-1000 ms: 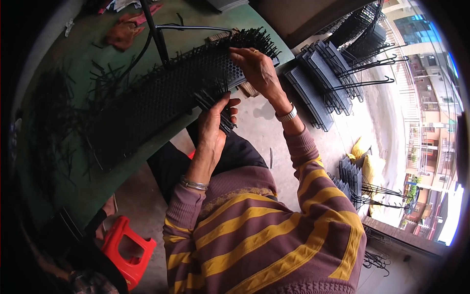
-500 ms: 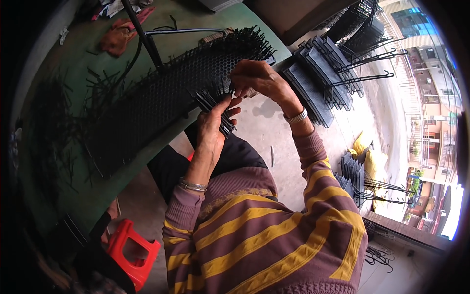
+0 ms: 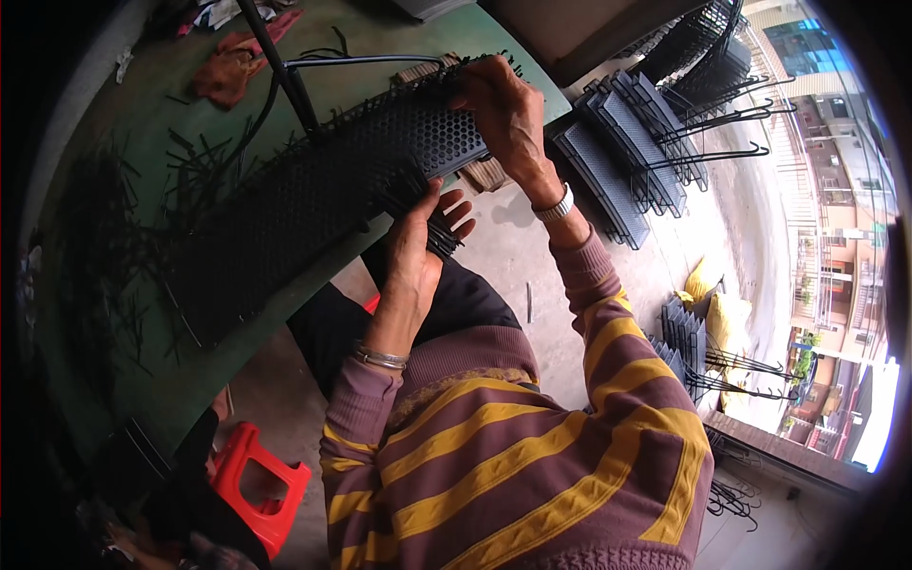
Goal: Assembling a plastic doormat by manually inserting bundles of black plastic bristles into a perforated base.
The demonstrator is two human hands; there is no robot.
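Note:
A long black perforated panel with short spikes along its edges lies across the green table. My left hand grips a bundle of thin black strips at the panel's near edge. My right hand reaches over the panel's right end, and its fingers pinch the spiked top edge there. Both my sleeves are striped purple and yellow, and each wrist carries a metal bangle.
Loose black strips litter the table's left part. A black metal stand rises behind the panel, near a reddish rag. Stacks of finished black racks lean at the right. A red stool stands at lower left.
My right hand has moved up and away from the left hand to the panel's far right top edge. My left hand stays with the strips at the near edge.

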